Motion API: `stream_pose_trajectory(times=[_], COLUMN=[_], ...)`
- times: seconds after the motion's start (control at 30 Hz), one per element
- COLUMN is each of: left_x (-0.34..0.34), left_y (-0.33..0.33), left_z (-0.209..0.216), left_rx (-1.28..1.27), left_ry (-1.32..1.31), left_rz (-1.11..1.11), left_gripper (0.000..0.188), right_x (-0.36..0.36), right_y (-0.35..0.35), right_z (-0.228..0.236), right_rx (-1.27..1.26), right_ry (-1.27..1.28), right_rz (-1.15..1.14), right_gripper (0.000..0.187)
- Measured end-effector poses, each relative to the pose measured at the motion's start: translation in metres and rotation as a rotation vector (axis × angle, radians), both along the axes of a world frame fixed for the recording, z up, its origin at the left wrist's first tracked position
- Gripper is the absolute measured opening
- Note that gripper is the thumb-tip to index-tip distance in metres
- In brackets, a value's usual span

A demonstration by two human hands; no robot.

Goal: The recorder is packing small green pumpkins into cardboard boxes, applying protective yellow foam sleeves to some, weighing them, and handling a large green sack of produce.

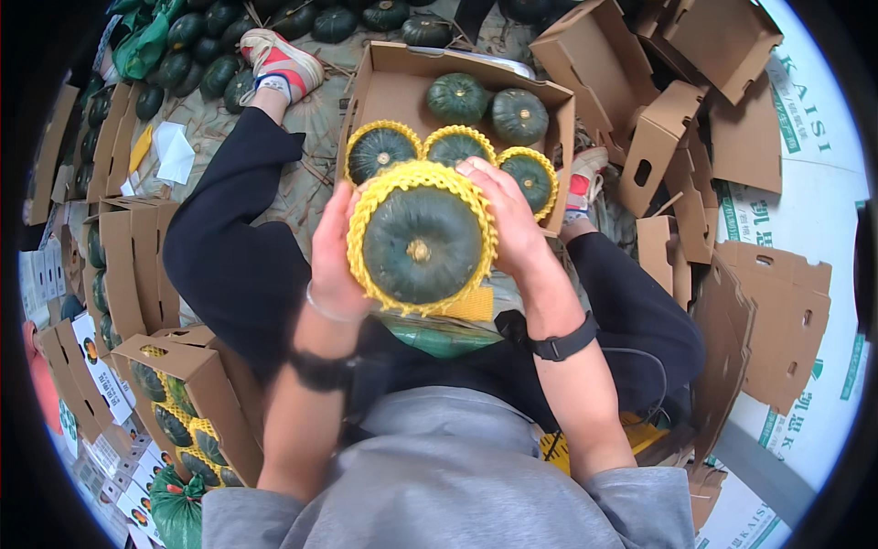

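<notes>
Between both palms I hold a dark green kabocha squash (422, 245) with a yellow foam net (364, 265) round its sides, its stem end facing up. My left hand (335, 252) grips the netted left side, and my right hand (508, 218) grips the right side, fingers curled over the far edge. Just beyond, an open cardboard box (402, 78) holds three netted squashes along its near side, one of them a netted squash (528, 179) at the right. Two bare squashes, including a bare squash (519, 114), sit behind them in the box.
Several loose squashes (334, 25) lie at the far left. Empty cardboard boxes (672, 137) are heaped on the right. A box of netted squashes (197, 366) stands at my left, near a green bag (176, 508). Yellow netting (471, 305) lies by my lap.
</notes>
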State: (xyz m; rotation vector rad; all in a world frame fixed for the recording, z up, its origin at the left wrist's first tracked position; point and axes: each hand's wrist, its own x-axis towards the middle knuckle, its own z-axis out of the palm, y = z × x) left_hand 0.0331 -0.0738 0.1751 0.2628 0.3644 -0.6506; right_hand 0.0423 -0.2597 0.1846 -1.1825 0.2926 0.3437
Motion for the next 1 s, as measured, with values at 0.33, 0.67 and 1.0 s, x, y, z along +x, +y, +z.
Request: stream_pose_trajectory(times=[0.33,0.67,1.0], left_x=[-0.070,-0.047,0.059], left_y=[0.012,0.014,0.051], left_z=[0.004,0.014,-0.061], left_rx=[0.301,1.013,1.818], left_ry=[-0.171,-0.624,-0.573], left_rz=[0.031,-0.101,-0.082], left_gripper=[0.078,0.116,0.055], right_x=[-0.064,-0.056,0.111], right_y=[0.006,0.044,0.065], right_z=[0.009,0.020,-0.057], right_rx=[-0.149,-1.013,-0.997], right_ry=[-0.150,-0.610,-0.650], right_rz=[0.315,0.432,0.012], right_gripper=[0.087,0.089,0.064])
